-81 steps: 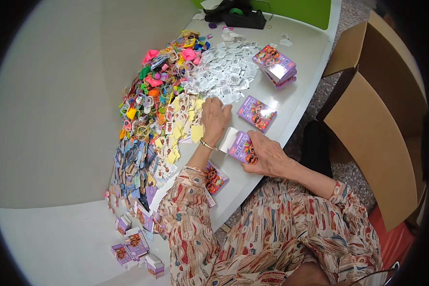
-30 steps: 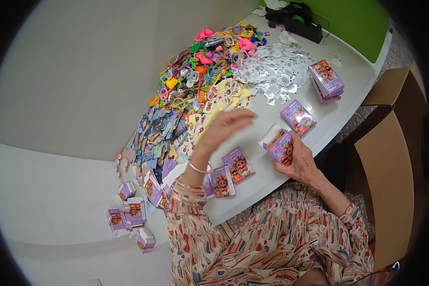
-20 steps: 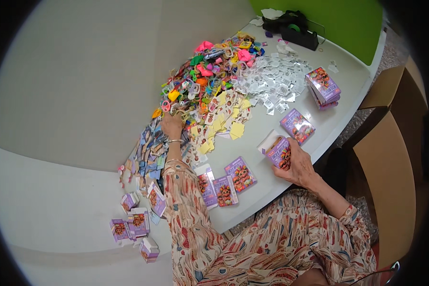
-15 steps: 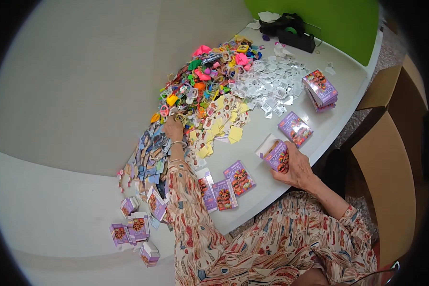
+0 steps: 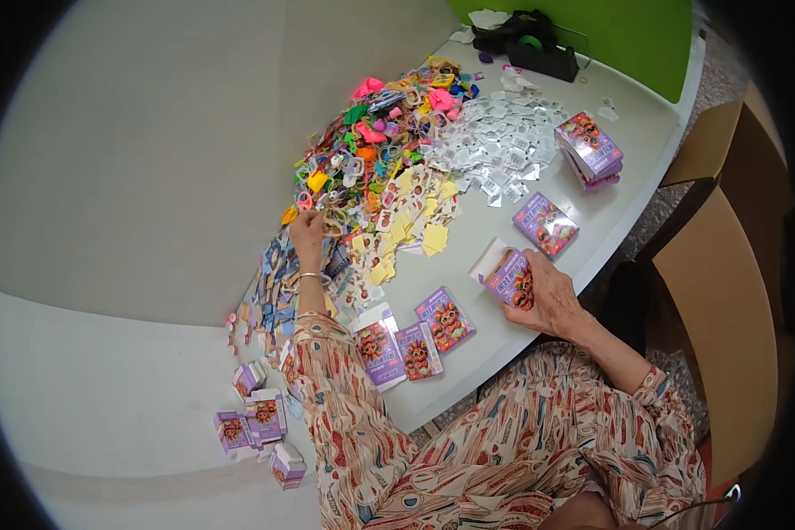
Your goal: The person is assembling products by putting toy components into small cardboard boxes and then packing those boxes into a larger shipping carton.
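My right hand (image 5: 549, 300) grips a small purple cardboard box (image 5: 509, 281) whose white flap stands open on the left. My left hand (image 5: 308, 237) reaches to the lower left edge of a heap of small colourful plastic toys (image 5: 367, 155), its fingers drawn together. Whatever lies between those fingers is too small to make out. Below that hand spreads a pile of bluish flat packets (image 5: 283, 274). Yellow and white paper cards (image 5: 411, 216) lie to its right. Near the table's front edge are purple boxes, among them one with an open flap (image 5: 377, 347) and another (image 5: 446, 318).
Small white packets (image 5: 503, 137) form a heap beside the toys. Further right are a single purple box (image 5: 546, 225) and a stack of boxes (image 5: 590, 148). A black tape dispenser (image 5: 543, 62) stands at the back. Several boxes (image 5: 265, 415) lie at left; a large carton (image 5: 724, 265) stands right.
My left hand has moved slightly left and up along the toy heap's edge, its fingers drawing together. The right hand still holds its box. The whole view has shifted a little.
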